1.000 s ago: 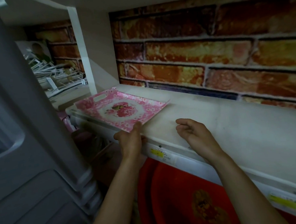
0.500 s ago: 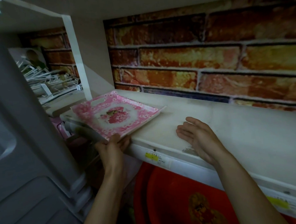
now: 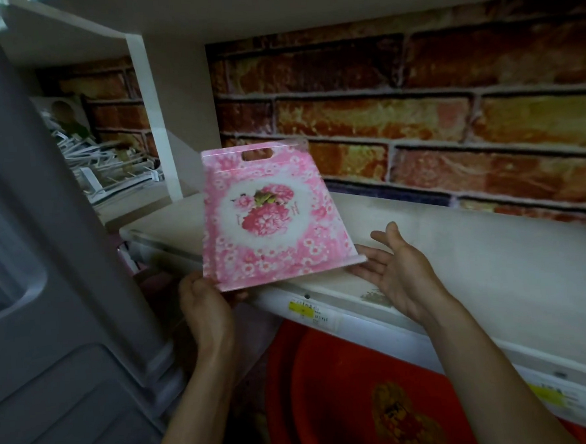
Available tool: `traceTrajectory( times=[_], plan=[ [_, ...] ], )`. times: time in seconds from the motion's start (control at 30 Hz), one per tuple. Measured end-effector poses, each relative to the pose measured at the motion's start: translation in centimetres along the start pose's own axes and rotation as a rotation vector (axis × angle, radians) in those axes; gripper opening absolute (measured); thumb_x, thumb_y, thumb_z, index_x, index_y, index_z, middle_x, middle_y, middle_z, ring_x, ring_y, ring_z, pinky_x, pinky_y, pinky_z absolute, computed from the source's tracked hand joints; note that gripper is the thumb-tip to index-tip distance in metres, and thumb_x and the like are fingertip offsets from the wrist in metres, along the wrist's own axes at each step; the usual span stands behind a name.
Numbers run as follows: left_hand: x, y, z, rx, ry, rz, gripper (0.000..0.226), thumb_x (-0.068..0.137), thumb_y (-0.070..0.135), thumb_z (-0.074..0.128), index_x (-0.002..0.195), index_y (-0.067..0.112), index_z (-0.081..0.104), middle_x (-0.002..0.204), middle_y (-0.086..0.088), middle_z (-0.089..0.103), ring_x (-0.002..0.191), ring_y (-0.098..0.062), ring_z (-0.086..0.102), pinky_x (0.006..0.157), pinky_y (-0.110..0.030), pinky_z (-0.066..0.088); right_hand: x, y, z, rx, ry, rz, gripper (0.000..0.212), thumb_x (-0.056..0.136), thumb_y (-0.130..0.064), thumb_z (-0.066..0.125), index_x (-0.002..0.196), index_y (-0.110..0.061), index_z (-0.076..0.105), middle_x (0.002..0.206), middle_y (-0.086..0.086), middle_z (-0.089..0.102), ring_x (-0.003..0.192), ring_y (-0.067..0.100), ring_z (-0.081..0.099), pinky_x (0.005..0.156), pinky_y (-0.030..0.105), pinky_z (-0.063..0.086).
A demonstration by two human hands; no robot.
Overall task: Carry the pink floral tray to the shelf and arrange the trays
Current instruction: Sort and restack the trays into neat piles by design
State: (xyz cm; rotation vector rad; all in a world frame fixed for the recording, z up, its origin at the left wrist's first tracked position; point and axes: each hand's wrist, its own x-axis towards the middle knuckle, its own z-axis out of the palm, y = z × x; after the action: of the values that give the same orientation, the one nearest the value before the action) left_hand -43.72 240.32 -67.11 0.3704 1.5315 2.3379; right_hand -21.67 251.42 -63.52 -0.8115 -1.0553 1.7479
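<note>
A person is holding the pink floral tray (image 3: 267,216) tilted up at the front edge of the shelf (image 3: 493,261).

The tray is standing steeply on its near edge, with its flowered face toward the camera and its handle slot at the top, in front of the brick wall (image 3: 415,111). The left hand (image 3: 206,306) is gripping the tray's lower left corner, fingers curled round the rim. The right hand (image 3: 396,274) is lying open, palm up, with its fingertips touching the lower right corner and clasping nothing. A yellow label (image 3: 302,307) is sitting on the shelf's front strip just below the tray. A red basin (image 3: 346,390) is sitting beneath the shelf.
</note>
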Motion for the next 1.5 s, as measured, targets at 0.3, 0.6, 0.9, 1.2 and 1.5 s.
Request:
traceTrajectory(
  times=[0.3,0.6,0.9,1.2,1.5],
  plan=[
    [-0.7,0.5,-0.4,0.092,-0.200,-0.038,0.028,0.078,0.011,0.043,0.088,0.012,0.070,0.090,-0.017,0.070,0.086,-0.036,0.065,0.072,-0.040,0.052,-1.4,0.5,0.2,-0.344,-0.035,-0.124,0.023,0.101,-0.015,0.049,0.118,-0.011,0.064,0.108,0.005,0.074,0.099,0.023,0.071,0.085,0.038,0.056],
    [-2.4,0.4,0.9,0.086,-0.677,-0.140,0.044,0.086,-0.004,0.040,0.114,0.014,0.069,0.104,-0.011,0.076,0.089,-0.023,0.071,0.067,-0.029,0.058,-3.7,-1.7,-3.3,-0.586,0.229,-0.411,0.022,0.100,-0.024,0.052,0.119,-0.019,0.060,0.108,-0.005,0.069,0.096,0.013,0.066,0.087,0.032,0.049],
    [-3.0,0.0,4.7,0.242,-0.734,-0.110,0.026,0.096,0.032,0.050,0.110,0.020,0.067,0.108,-0.006,0.073,0.098,-0.027,0.071,0.088,-0.049,0.056,-6.7,-3.3,-7.4,-0.742,0.198,-0.466,0.024,0.097,-0.022,0.055,0.120,-0.017,0.061,0.105,-0.011,0.070,0.085,-0.002,0.069,0.067,0.012,0.053],
    [-4.1,-1.4,7.1,0.330,-0.726,0.078,0.022,0.104,0.021,0.045,0.111,0.015,0.065,0.101,0.001,0.071,0.088,-0.014,0.069,0.066,-0.022,0.050,-7.3,-3.6,-9.2,-0.704,0.265,-0.413,0.024,0.100,-0.037,0.049,0.112,-0.020,0.060,0.105,-0.001,0.072,0.092,0.016,0.071,0.087,0.045,0.056],
    [-5.1,-2.6,8.3,0.433,-0.751,0.227,0.025,0.105,0.033,0.041,0.105,0.022,0.064,0.098,0.006,0.070,0.091,-0.012,0.066,0.075,-0.031,0.052,-6.3,-2.5,-11.1,-0.788,0.412,-0.448,0.025,0.100,-0.039,0.044,0.102,-0.019,0.059,0.096,0.001,0.069,0.083,0.013,0.067,0.066,0.028,0.052]
  ],
)
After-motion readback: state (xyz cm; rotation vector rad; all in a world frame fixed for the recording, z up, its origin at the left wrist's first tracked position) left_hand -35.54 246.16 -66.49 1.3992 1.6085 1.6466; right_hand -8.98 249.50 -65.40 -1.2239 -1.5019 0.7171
